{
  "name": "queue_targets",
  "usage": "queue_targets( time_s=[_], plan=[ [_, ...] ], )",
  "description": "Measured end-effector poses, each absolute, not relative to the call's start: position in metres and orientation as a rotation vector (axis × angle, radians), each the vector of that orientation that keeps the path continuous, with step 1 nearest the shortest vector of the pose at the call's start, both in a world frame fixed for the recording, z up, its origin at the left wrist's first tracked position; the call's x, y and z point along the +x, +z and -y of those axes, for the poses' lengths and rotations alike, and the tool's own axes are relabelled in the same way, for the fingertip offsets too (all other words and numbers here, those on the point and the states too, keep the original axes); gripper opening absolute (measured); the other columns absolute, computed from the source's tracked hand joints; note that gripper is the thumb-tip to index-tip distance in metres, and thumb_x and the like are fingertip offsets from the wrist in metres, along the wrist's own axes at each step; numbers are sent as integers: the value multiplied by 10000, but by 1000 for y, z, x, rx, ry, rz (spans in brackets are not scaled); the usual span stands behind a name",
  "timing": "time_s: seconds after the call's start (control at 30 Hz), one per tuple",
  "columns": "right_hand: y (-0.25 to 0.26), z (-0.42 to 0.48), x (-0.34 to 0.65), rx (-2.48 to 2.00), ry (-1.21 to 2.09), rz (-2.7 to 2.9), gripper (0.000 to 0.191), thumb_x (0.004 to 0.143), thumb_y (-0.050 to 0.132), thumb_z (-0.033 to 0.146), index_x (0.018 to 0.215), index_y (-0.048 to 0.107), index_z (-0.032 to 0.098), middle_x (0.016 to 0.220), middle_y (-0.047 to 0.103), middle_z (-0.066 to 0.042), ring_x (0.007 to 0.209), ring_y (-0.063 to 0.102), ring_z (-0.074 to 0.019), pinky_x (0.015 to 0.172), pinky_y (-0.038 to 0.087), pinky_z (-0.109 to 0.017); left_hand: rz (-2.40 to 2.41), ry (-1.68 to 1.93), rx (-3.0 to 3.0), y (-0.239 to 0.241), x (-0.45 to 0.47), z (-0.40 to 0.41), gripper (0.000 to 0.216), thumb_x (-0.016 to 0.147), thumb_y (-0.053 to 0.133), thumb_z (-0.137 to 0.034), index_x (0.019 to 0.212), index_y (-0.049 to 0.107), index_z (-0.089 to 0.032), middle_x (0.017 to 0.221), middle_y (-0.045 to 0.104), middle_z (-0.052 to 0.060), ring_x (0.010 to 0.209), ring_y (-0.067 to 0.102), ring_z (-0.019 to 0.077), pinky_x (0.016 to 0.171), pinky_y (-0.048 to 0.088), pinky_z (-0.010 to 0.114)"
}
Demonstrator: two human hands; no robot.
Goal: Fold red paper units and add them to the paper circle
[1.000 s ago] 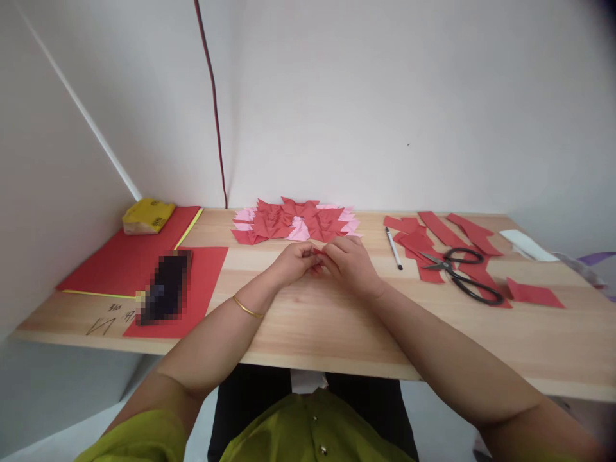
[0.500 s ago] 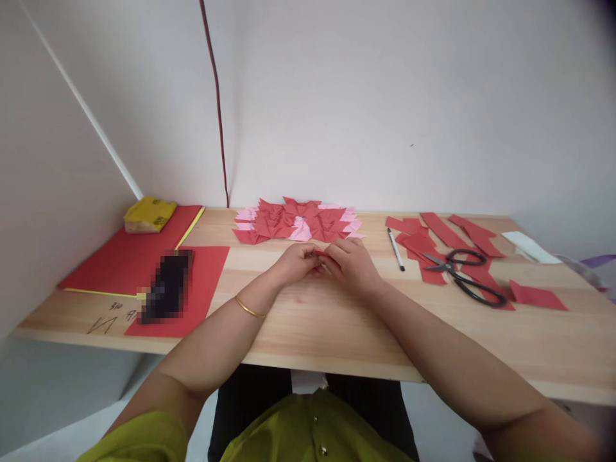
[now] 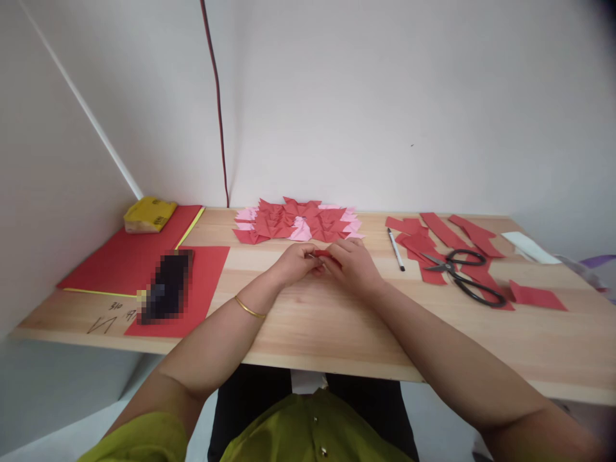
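Nearest me, my olive-green buttoned shirt (image 3: 308, 430) is showing just behind the front edge of the pale wooden worktop (image 3: 337, 333). My forearms are reaching in over that edge, a thin gold bangle (image 3: 249, 308) circling the left one. The fingers of my left hand (image 3: 294, 264) and my right hand (image 3: 355, 266) are pinching a small, seemingly folded red paper piece (image 3: 321, 254). It is lying right at the fingertips where the hands are nearly meeting, partly covered by my right fingers; I am probably gripping it from both sides to steady something so little. Its folds are too small to tell.

To my left, a dark, blurred oblong object (image 3: 168, 289) is lying on a plain red sheet (image 3: 209, 276). To my right, black-handled metal scissors (image 3: 447, 266) are resting, blades parted, on flat red paper offcuts (image 3: 440, 230), presumably for easy reach, and a slim white pen (image 3: 395, 250) is lying between them and my right hand. Farther left, a yellow packet (image 3: 151, 215) is sitting on a larger yellow-edged red sheet (image 3: 106, 263), perhaps weighting it. Beyond my hands, pointed red and pink folded papers (image 3: 282, 221) are lying near the white wall (image 3: 360, 115), likely set back from my wrists.
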State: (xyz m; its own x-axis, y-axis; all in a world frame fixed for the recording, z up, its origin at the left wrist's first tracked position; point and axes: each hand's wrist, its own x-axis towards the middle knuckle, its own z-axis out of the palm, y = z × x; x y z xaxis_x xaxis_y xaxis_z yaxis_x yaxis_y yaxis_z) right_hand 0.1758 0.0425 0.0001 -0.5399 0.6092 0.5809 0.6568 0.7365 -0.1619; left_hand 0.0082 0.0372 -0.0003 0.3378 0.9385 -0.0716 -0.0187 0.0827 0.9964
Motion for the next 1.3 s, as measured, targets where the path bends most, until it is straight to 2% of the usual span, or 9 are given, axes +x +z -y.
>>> queue_targets(
  time_s=[0.27,0.53,0.77,0.97,1.07,1.17,1.3],
  plan=[
    [-2,-45,177,-997,210,2148,241,855,530,308,652,499,182,627,538,-15,599,466,-144,589,320,-269,-936,926,1163,-1,7,-39,171,687,708,-204,701,574,-99,608,611,15,566,596,107,566,508,244],
    [0,-45,175,-1073,455,1987,278,823,546,333,602,459,190,551,476,20,535,430,-115,533,320,-251,-881,867,1031,3,7,-36,186,694,718,-204,795,610,-91,677,628,34,596,624,117,552,529,247],
    [0,-47,175,-1076,497,2005,282,817,539,339,594,445,192,553,490,12,533,427,-116,522,319,-254,-977,873,1118,-2,8,-37,146,747,675,-218,751,591,-99,622,607,22,531,602,92,504,515,209],
    [1,-48,177,-1105,642,1979,359,863,461,386,573,361,200,530,361,39,520,354,-106,506,291,-250,-990,903,1210,-3,7,-37,156,769,636,-205,694,534,-113,603,597,8,484,581,87,456,490,202],
    [1,-49,179,-1072,728,1999,374,896,397,399,582,372,197,549,365,34,535,367,-109,520,296,-251,-1005,904,1175,-1,7,-37,158,760,641,-193,681,532,-110,601,594,9,489,583,87,461,491,200],
    [0,-50,178,-1086,729,2000,338,858,472,405,602,410,194,569,400,31,552,383,-111,530,302,-251,-997,895,1128,0,8,-36,148,733,675,-196,713,564,-101,603,589,9,518,592,87,497,508,204],
    [-1,-51,177,-1126,681,1968,365,834,500,420,572,377,198,536,371,40,532,361,-109,518,295,-253,-936,927,1042,2,10,-35,152,696,703,-175,750,583,-99,637,594,8,556,599,90,537,521,222]
  ],
)
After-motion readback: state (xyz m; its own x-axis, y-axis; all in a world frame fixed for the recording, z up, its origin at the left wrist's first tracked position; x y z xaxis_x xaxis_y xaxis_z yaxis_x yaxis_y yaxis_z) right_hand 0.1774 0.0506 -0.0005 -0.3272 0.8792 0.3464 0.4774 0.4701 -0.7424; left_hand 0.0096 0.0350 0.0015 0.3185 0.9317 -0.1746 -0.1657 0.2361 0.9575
